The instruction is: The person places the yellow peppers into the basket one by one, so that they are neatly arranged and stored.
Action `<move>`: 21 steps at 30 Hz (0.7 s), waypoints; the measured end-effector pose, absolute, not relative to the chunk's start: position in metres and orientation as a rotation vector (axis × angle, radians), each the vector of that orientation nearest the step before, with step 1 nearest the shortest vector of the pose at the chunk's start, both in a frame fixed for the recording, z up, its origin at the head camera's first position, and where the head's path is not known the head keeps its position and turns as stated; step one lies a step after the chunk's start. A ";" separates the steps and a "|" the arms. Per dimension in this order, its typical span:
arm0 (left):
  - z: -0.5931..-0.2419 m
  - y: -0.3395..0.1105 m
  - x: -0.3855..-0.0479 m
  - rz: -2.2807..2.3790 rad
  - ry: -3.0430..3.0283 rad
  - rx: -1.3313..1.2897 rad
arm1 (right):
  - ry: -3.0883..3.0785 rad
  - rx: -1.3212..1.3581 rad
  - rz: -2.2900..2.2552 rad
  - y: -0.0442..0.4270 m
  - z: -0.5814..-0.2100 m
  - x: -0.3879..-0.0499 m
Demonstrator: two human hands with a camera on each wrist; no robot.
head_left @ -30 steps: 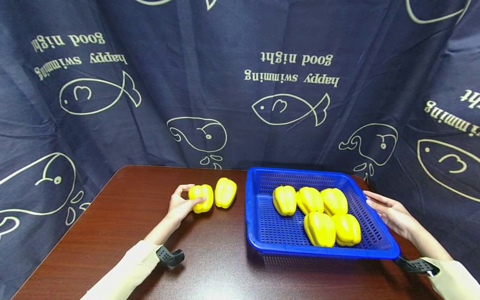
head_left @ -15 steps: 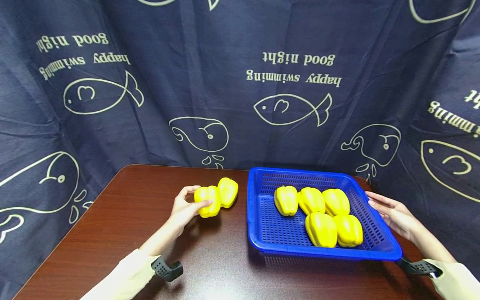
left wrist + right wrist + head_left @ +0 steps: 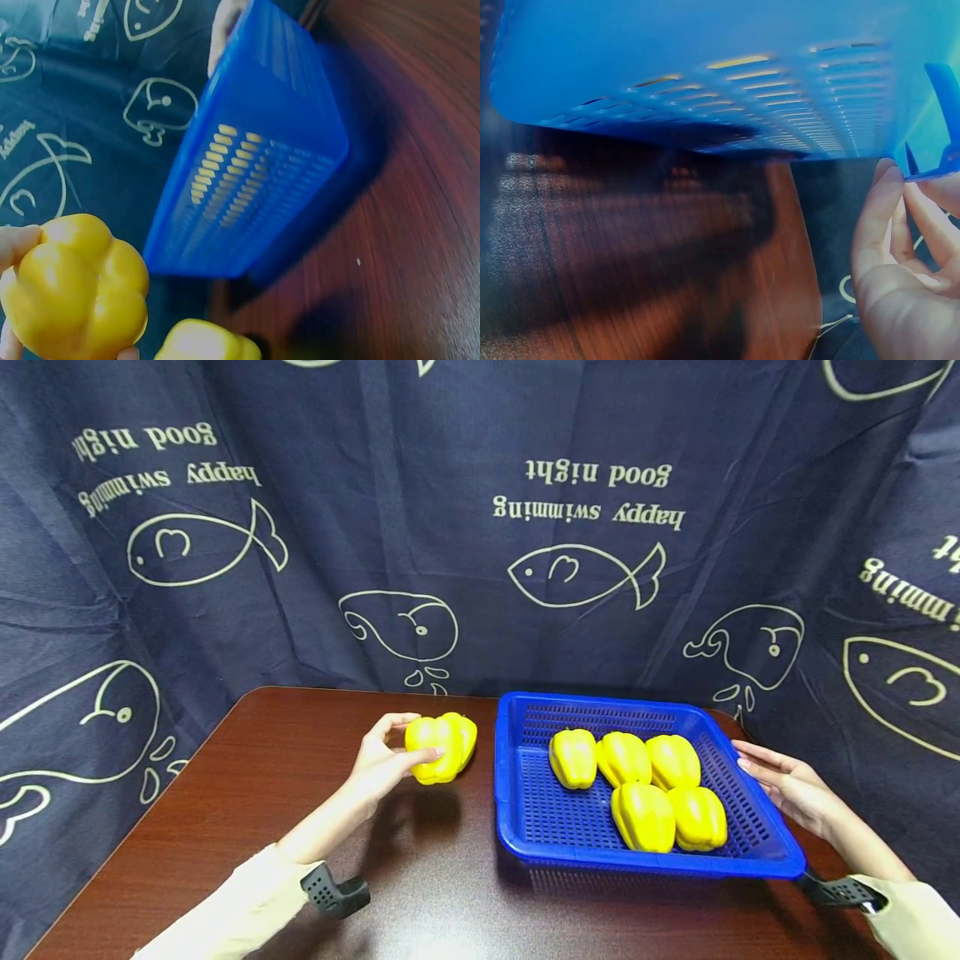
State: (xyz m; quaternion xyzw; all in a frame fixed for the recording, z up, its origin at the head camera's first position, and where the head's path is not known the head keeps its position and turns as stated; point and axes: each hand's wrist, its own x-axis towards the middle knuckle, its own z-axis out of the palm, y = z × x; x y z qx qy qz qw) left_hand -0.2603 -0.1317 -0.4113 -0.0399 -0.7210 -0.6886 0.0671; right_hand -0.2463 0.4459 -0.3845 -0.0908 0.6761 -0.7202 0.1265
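My left hand (image 3: 378, 768) grips a yellow bell pepper (image 3: 429, 756) between thumb and fingers, raised above the table. Its lobed end faces the camera in the left wrist view. Behind it, a second yellow bell pepper (image 3: 468, 739) rests on the table, partly covered. To the right stands a blue slotted plastic basket (image 3: 652, 862) with several yellow bell peppers (image 3: 642, 817) inside. At the basket's right side, my right hand (image 3: 802, 797) holds the rim; the right wrist view shows the fingertips (image 3: 886, 171) at its edge.
The dark reddish-brown table (image 3: 247, 777) extends left and in front of the basket. A navy curtain (image 3: 450, 527) printed with fish, whales and upside-down words hangs behind the table and along both sides.
My left hand has lifted the bell pepper off the table and carried it rightward, so it now overlaps the second pepper in the head view. The right hand stays at the basket rim.
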 end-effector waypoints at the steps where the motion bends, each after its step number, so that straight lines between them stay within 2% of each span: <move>1: -0.411 -0.130 -0.261 -2.087 -2.162 -0.136 | 1.960 -0.277 -2.101 0.446 -0.384 -0.246; 5: -0.354 -0.106 -0.222 -2.133 -2.199 -0.055 | 1.942 -0.301 -2.111 0.446 -0.385 -0.247; 7: -0.338 -0.098 -0.213 -2.147 -2.219 -0.027 | 1.938 -0.301 -2.111 0.447 -0.385 -0.247; 21: -0.329 -0.061 -0.214 -2.184 -2.203 -0.105 | 1.965 -0.296 -2.098 0.449 -0.388 -0.249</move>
